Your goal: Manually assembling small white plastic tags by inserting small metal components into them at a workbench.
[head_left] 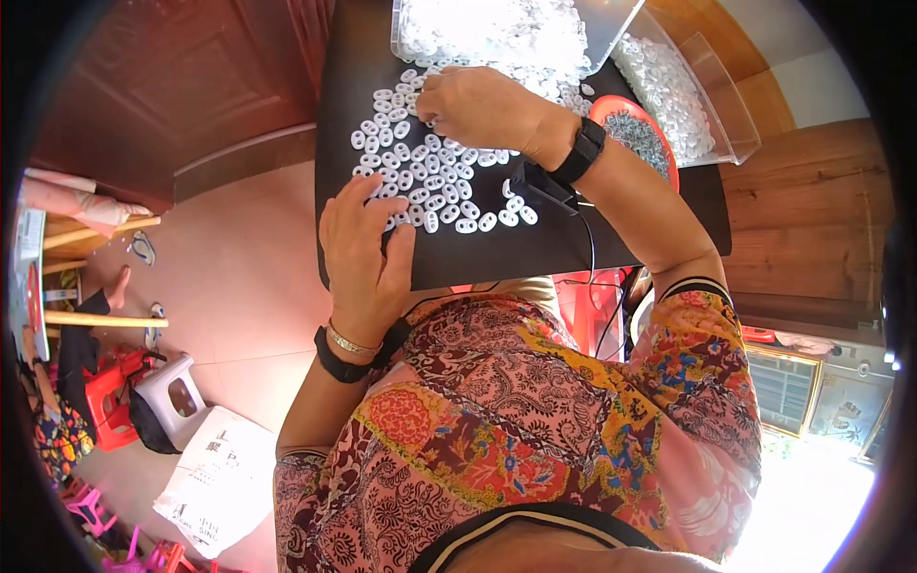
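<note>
Many small white plastic ring pieces [420,172] lie spread on a black tabletop [535,248]. My left hand [363,244] rests flat on the near part of the spread, fingers apart, touching the pieces. My right hand [478,107] reaches across to the far part of the spread, fingers curled down among the pieces; whether it pinches one is hidden. Both wrists wear black bands, and a black cable runs from the right one.
A clear tray [497,33] heaped with white pieces sits at the table's far edge. A clear box [712,105] holds more at the right. A red bowl [638,129] lies by my right forearm. Stools and a white bag [215,477] stand on the floor left.
</note>
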Tool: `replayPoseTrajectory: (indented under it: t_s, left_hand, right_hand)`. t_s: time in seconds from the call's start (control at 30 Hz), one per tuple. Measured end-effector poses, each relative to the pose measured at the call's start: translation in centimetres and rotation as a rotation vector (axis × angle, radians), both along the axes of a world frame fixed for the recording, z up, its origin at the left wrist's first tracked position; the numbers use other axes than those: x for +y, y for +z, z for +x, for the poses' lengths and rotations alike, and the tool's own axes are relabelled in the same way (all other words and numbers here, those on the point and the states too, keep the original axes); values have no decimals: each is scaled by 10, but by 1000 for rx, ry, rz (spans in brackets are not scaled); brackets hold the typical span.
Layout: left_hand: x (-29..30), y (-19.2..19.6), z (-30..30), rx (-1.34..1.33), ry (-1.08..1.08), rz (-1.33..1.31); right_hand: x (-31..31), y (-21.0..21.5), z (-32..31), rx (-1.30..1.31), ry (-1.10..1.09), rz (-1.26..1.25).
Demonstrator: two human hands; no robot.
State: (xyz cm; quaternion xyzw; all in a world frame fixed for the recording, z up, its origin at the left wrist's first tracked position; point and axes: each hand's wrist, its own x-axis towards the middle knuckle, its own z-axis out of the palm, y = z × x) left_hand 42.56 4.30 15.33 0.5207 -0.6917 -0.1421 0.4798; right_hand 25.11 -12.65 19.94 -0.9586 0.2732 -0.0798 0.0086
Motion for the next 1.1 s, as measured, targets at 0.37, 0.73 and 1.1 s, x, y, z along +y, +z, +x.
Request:
replayPoseTrajectory:
  t_s: [0.37, 0.73, 1.1]
  left_hand:
    - [3, -4, -9, -20, 102, -85]
    - [-3, -11, -15, 74, 112, -196]
    - [37, 27, -50, 775, -412, 230]
  right_hand:
    - [0, 6, 6, 102, -15, 118]
    - [5, 2, -4, -87, 69, -148]
    - [162, 49, -40, -632, 174, 125]
